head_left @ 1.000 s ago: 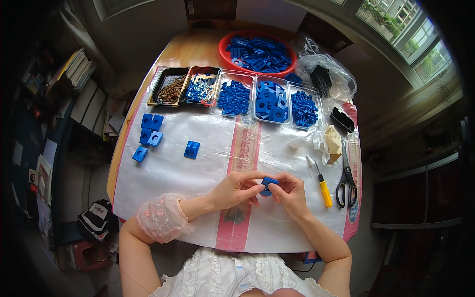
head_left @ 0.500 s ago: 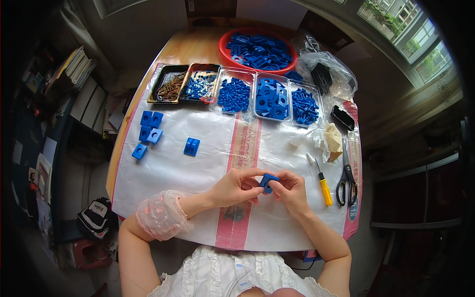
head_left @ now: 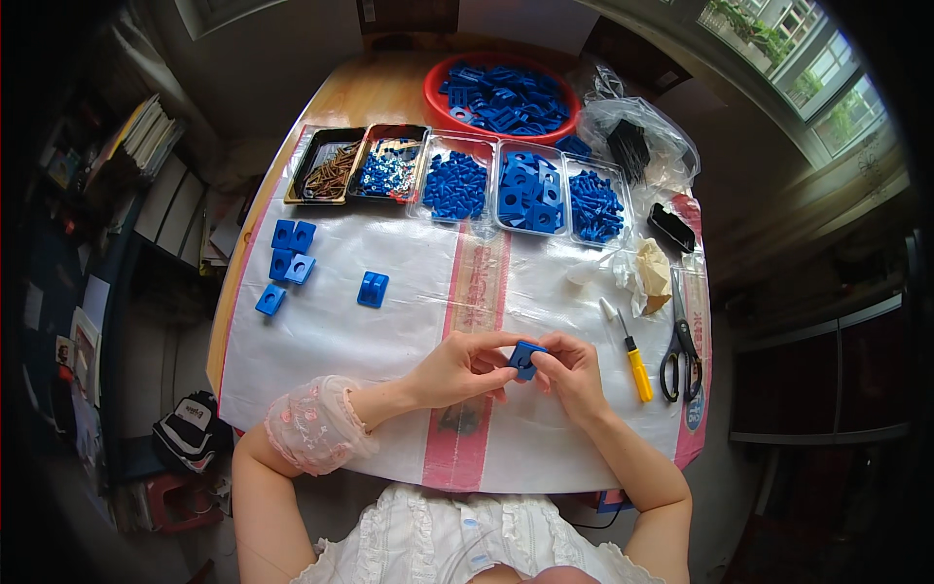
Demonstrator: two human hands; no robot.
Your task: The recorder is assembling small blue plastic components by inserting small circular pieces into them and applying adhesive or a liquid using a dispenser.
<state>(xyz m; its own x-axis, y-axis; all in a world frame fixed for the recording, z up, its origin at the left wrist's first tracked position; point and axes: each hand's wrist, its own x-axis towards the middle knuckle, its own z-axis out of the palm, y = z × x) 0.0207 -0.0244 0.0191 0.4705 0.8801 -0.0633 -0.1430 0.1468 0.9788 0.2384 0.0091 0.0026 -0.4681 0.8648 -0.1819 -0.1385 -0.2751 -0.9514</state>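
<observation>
Between my two hands, above the middle of the sheet-covered table, is a small blue square plastic part [head_left: 525,359] with a round opening. My left hand [head_left: 474,367] pinches its left side with thumb and fingers. On its right side, my right hand [head_left: 570,375] grips it the same way, the thumb pressed near the opening. Fingers hide part of its edges. To the left lies a blue plastic piece with raised ribs [head_left: 373,289]. Farther left, several blue square parts with round holes [head_left: 300,270] rest in a loose cluster.
Behind my hands stand black trays of long screws [head_left: 331,173] and small metal hardware [head_left: 387,173], then clear trays of blue plastic parts [head_left: 530,192]. A red basin [head_left: 435,109] heaped with blue parts is farther back. At right lie a yellow-handled screwdriver [head_left: 638,375] and black scissors [head_left: 685,355].
My hands keep the same hold on the blue square part, with barely any movement. The whole view has shifted slightly.
</observation>
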